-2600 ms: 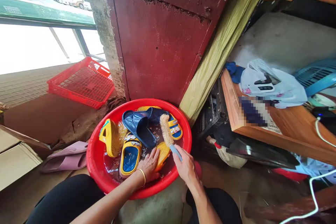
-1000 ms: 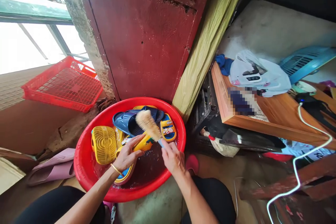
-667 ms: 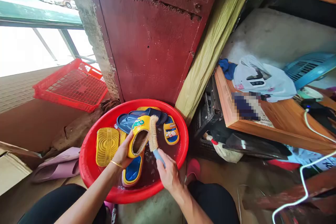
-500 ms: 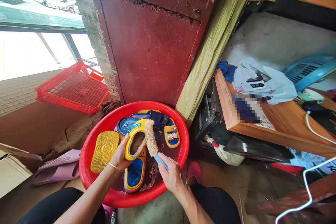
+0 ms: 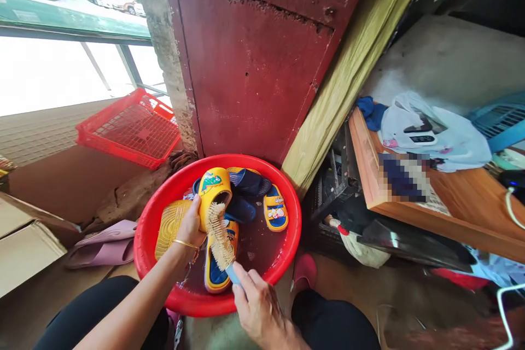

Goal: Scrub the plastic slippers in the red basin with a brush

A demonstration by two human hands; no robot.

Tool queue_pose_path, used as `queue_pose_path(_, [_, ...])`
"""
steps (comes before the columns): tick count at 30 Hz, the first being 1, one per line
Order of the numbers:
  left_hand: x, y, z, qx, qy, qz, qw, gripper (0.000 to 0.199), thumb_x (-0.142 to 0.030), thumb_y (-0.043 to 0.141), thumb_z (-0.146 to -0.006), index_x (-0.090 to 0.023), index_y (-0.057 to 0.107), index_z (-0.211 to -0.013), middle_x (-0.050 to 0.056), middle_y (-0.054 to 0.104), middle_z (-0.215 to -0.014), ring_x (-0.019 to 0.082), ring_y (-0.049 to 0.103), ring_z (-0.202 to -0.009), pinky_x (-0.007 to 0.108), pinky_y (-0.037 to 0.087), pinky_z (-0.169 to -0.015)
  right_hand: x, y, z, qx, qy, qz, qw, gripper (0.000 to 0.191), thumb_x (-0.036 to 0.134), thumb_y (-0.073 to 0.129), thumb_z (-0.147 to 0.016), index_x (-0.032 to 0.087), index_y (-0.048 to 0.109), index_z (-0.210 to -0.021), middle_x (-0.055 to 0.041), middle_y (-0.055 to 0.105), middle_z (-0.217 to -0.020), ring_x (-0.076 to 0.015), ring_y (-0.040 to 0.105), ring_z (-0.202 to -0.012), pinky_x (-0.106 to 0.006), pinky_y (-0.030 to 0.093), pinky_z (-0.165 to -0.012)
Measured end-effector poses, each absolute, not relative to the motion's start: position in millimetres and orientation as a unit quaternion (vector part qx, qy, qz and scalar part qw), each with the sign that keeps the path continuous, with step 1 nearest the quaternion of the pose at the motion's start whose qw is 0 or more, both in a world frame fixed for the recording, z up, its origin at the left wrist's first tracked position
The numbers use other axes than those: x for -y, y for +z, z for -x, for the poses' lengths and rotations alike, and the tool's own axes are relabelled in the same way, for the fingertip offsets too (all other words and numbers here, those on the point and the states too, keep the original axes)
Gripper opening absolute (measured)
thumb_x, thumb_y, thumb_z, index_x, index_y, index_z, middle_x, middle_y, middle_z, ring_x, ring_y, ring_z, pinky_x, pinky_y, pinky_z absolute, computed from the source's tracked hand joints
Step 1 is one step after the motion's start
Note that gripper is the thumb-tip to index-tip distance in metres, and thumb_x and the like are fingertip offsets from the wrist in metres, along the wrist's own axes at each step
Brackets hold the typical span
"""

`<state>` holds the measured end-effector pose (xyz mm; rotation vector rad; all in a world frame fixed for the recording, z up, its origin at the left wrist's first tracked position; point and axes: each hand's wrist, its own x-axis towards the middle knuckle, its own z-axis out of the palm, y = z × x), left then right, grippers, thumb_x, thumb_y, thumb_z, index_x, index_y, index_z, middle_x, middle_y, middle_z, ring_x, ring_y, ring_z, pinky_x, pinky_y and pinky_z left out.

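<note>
From the head view, the left hand (image 5: 191,225) has its fingers clamped on a yellow child's slipper (image 5: 212,188), held inside a red plastic basin (image 5: 287,202) of water. The right hand (image 5: 259,306) has its fingers clamped on a blue-handled scrubbing brush (image 5: 219,236), bristles just below the slipper.
</note>
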<state>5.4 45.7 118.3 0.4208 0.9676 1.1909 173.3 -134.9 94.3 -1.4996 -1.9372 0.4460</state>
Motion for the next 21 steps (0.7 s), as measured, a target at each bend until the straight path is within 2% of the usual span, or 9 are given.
queue_pose_path(3, [-36,116,-11,-0.468,0.562,-0.289,0.618,0.049,-0.052,0.054,-0.089,-0.016,0.062,-0.121,0.01,0.075,-0.109,0.028,0.068,-0.108,0.037,0.058,-0.088,125,91,-169,0.726,0.173,0.588,0.312,0.047,0.021,0.041,-0.096,0.02,0.055,-0.141,-0.0125,0.073,-0.109,-0.0244,0.071,-0.097,-0.033,0.057,-0.089])
queue_pose_path(5, [-23,115,-20,-0.476,0.562,-0.364,0.57,0.044,-0.048,0.057,-0.087,-0.017,0.065,-0.117,0.01,0.071,-0.122,0.028,0.058,-0.125,0.035,0.052,-0.1,105,92,-171,0.704,0.173,0.6,0.337,0.045,0.023,0.041,-0.097,0.019,0.058,-0.138,-0.013,0.072,-0.114,-0.0246,0.069,-0.105,-0.034,0.055,-0.094])
queue_pose_path(7, [-12,115,-31,-0.48,0.547,-0.411,0.55,0.044,-0.047,0.06,-0.086,-0.018,0.067,-0.118,0.009,0.067,-0.13,0.028,0.052,-0.132,0.033,0.046,-0.107,83,92,-175,0.672,0.18,0.616,0.37,0.042,0.025,0.041,-0.098,0.019,0.063,-0.133,-0.012,0.073,-0.115,-0.0235,0.069,-0.106,-0.034,0.055,-0.094])
queue_pose_path(12, [-10,106,-39,-0.486,0.522,-0.452,0.536,0.057,-0.052,0.056,-0.088,-0.017,0.059,-0.133,0.009,0.06,-0.142,0.027,0.051,-0.134,0.035,0.038,-0.114,55,95,-180,0.624,0.247,0.623,0.401,0.037,0.03,0.05,-0.094,0.02,0.069,-0.125,-0.0091,0.074,-0.116,-0.0232,0.071,-0.104,-0.032,0.056,-0.091])
queue_pose_path(17, [-32,89,-20,-0.497,0.542,-0.404,0.543,0.067,-0.057,0.058,-0.085,-0.018,0.055,-0.139,0.009,0.064,-0.137,0.029,0.057,-0.126,0.037,0.044,-0.107,77,104,-191,0.677,0.373,0.527,0.353,0.04,0.026,0.051,-0.093,0.023,0.068,-0.129,-0.0048,0.075,-0.114,-0.0204,0.073,-0.099,-0.029,0.058,-0.086])
queue_pose_path(21, [-41,82,-11,-0.496,0.549,-0.386,0.551,0.072,-0.059,0.062,-0.081,-0.015,0.057,-0.137,0.012,0.067,-0.131,0.03,0.061,-0.118,0.038,0.049,-0.099,101,115,-205,0.696,0.395,0.514,0.308,0.039,0.024,0.053,-0.092,0.025,0.068,-0.129,-0.0039,0.073,-0.119,-0.0217,0.071,-0.105,-0.031,0.056,-0.092])
